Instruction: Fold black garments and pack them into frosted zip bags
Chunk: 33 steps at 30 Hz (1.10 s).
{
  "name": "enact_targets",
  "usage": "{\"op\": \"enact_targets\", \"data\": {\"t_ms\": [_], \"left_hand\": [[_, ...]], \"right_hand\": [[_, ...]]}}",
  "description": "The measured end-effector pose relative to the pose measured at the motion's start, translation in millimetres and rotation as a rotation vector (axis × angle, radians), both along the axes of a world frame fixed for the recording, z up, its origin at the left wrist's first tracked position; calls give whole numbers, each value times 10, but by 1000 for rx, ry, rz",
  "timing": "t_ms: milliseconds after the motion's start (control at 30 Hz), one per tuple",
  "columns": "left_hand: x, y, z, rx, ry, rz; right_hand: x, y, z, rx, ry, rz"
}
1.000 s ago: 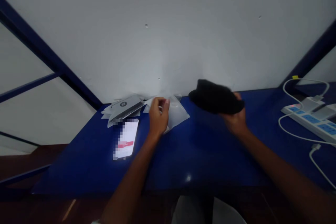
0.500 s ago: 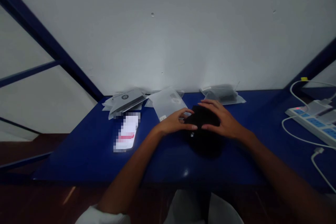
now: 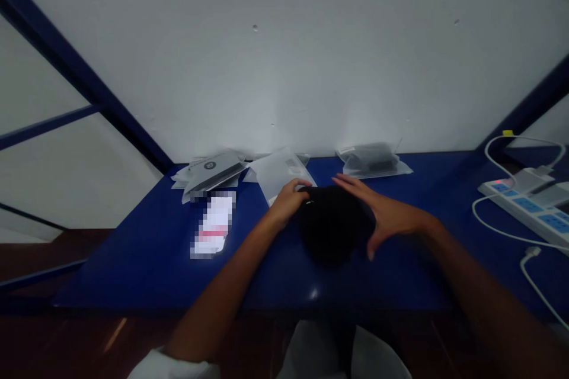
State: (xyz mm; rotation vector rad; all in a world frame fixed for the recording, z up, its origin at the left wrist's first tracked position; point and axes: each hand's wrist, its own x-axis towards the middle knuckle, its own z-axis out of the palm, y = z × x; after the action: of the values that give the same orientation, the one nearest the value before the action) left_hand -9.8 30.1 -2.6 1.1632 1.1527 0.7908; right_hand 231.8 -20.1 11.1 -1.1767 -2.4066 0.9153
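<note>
A soft-looking black item (image 3: 331,228), rounded at its near side, lies on the blue table (image 3: 146,266) in front of me. My left hand (image 3: 288,204) grips its upper left edge, with the fingers bent over it. My right hand (image 3: 382,213) is at its right side, thumb and fingers spread wide, and holds nothing. A small white mark shows near my left fingertips. The item's folds are too dark to make out.
A lit phone (image 3: 216,225) lies at the left, below a stack of plastic packets (image 3: 213,169). Another clear bag (image 3: 284,172) and a packet with dark contents (image 3: 373,160) lie along the wall. A power strip (image 3: 528,204) with white cables is at the right.
Both hands were on top of the black item; my right hand has let go and spread open at its right. My left hand has shifted slightly left, and the item looks rounder and turned.
</note>
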Motion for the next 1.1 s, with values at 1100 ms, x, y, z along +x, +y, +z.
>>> {"op": "enact_targets", "data": {"t_ms": [1100], "left_hand": [[135,-442,181,1262,1093,-346]], "right_hand": [[219,190,-10,455,244,-746]]}}
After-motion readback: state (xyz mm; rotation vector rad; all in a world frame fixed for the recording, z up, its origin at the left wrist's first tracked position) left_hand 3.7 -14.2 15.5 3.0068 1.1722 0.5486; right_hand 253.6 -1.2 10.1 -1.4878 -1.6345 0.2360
